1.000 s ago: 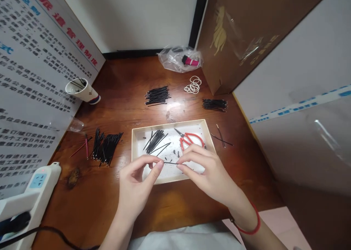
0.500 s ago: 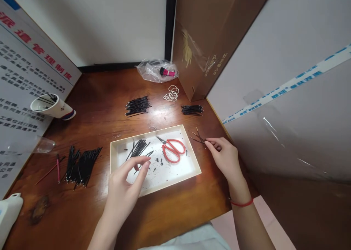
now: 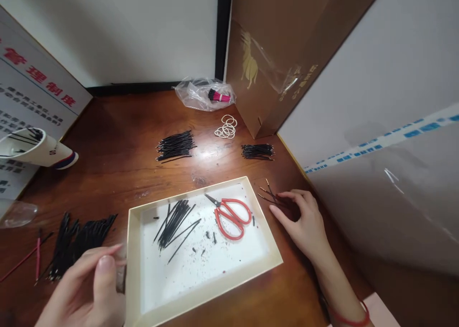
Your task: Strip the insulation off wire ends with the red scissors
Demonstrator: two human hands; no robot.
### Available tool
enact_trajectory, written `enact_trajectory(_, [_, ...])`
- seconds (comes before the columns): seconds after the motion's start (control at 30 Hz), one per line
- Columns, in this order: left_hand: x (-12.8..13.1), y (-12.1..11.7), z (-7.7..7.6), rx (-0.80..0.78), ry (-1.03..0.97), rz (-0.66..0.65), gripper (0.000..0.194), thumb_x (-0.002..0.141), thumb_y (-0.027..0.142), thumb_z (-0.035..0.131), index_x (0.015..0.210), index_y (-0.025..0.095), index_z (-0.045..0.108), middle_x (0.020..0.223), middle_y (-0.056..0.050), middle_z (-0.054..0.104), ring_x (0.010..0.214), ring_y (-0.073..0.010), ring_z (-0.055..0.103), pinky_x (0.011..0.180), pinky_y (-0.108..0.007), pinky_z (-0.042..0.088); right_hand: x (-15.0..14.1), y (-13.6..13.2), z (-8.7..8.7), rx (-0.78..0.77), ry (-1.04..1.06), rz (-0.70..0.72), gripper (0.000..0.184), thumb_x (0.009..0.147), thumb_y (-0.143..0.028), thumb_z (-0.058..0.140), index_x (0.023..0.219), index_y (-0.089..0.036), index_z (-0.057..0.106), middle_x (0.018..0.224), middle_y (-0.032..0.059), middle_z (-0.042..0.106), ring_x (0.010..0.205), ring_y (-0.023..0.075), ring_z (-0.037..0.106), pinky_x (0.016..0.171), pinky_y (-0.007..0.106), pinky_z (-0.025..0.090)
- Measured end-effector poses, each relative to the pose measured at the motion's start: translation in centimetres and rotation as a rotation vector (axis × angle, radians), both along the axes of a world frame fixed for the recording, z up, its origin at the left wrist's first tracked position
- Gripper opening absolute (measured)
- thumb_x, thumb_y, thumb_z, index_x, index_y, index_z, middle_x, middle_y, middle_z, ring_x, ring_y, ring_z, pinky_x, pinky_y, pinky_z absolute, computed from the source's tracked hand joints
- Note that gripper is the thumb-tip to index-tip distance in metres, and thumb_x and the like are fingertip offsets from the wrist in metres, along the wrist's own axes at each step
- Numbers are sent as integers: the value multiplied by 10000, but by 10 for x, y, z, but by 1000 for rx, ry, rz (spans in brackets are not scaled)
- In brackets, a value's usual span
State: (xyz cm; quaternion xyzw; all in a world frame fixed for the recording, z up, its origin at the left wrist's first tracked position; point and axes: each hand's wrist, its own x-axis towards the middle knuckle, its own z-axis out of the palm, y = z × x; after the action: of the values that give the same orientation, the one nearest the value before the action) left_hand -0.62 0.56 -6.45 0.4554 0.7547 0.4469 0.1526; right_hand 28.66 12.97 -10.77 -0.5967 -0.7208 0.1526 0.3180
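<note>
My right hand (image 3: 301,222) rests on the table right of the shallow box, thumb and fingers apart. Beneath and just beyond its fingertips lie a few short dark wires with bare metal ends (image 3: 267,193). My left hand (image 3: 88,286) is at the left wall of the cream box (image 3: 276,265), fingers stretched towards it; whether they touch the wall I cannot tell. Partly behind that hand lies a pile of black wires (image 3: 82,236). Inside the box are loose black wires (image 3: 174,224), red-handled scissors (image 3: 233,217) and small dark scraps.
Two bundles of black wires, one left (image 3: 175,146) and one right (image 3: 257,151), lie farther back, near white rubber bands (image 3: 226,127). Behind is a clear plastic bag (image 3: 193,92). A paper cup (image 3: 50,150) with wires leans at left. A brown carton (image 3: 265,49) bounds the back right.
My right hand has loosened its pinch on the few wires and its fingers have parted. My left hand has moved left from over the box to its left wall. The view has shifted closer.
</note>
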Motion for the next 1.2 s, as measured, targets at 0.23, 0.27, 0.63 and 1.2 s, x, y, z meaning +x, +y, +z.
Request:
enact_trajectory(0.23, [-11,-2,0,73,-52,182,290,909,401,497,725,287,691,535,32,612,552,-200,649,462,-326,457,2,-3,-2,72,0,27,156,876,-345,629,786,-225,670,780,39,664,751,213,624,705,354,499])
enact_trajectory(0.27, [-14,-7,-3,157,-54,215,214,897,361,544,755,287,686,553,43,607,543,-178,623,506,-327,474,2,-3,-1,86,4,28,150,876,-337,629,791,-222,674,782,39,673,745,211,629,697,351,501])
enact_trajectory(0.63, [-7,-15,15,-37,184,-291,137,936,229,548,864,220,664,820,-17,718,781,-187,671,720,-281,479,-48,-30,57,269,157,222,112,909,-163,597,938,-250,661,843,30,675,746,183,621,690,322,484])
enact_trajectory(1.2, [26,36,0,-616,280,-320,98,900,93,508,901,164,575,776,-70,668,682,-228,625,608,-310,426,-101,-13,39,-167,-335,552,241,858,-173,640,728,-232,446,754,58,599,682,236,601,572,326,431])
